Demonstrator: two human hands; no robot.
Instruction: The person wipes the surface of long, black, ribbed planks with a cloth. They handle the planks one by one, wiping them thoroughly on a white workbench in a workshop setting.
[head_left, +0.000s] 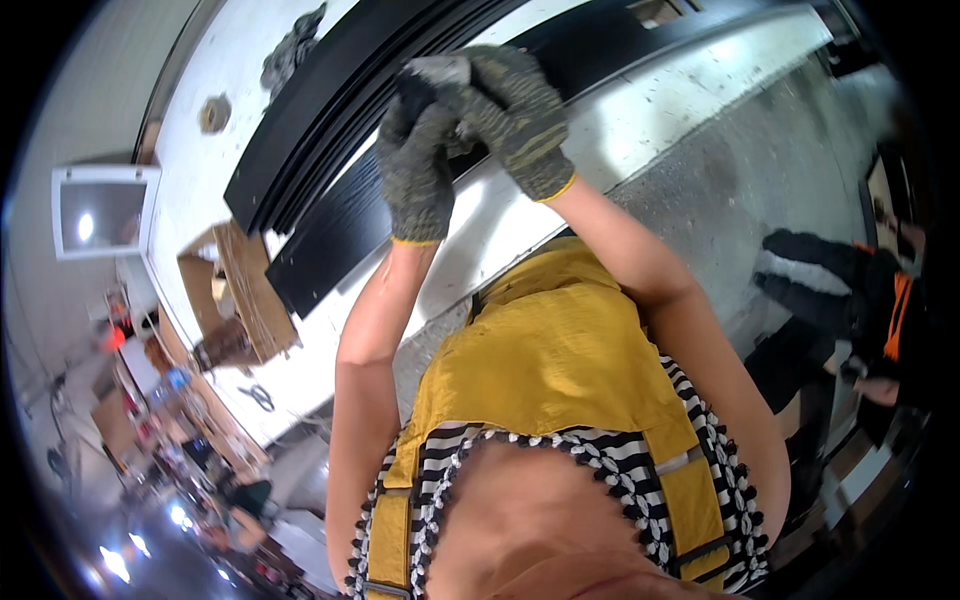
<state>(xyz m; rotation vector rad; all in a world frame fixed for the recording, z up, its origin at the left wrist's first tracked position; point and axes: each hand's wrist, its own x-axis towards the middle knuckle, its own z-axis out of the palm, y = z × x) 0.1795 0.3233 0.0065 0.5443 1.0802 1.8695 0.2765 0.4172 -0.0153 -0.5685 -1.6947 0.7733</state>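
**Both gloved hands working a small block on the black boards**

I am holding my left hand (415,170) and right hand (515,120) close together above the long black boards (330,150), and both are wearing grey knitted gloves with yellow cuffs. My left hand is curling around a small dark thing, and my right hand is closing over a pale grey block (440,68) that is sitting at its top end. Both hands are clamped; whether the dark thing and the grey block are one piece I cannot tell, because the gloves are covering the join.

To do this well, I judge that I should be keeping the block flat against the board rather than tipped on an edge, pressing evenly with both hands, and following the length of the board so the grain is not crossed.

The boards are looking matt black with a fine wood-grain texture, long and narrow, lying side by side and partly stacked on the white worktop (620,120). The worktop is showing dark specks and scuffs just beyond the boards on my right. Past the boards' far left end a small round roll (214,113) and a grey rag (292,48) are lying on the worktop, and near their left end, toward me, a brown cardboard box (250,290) is standing open.
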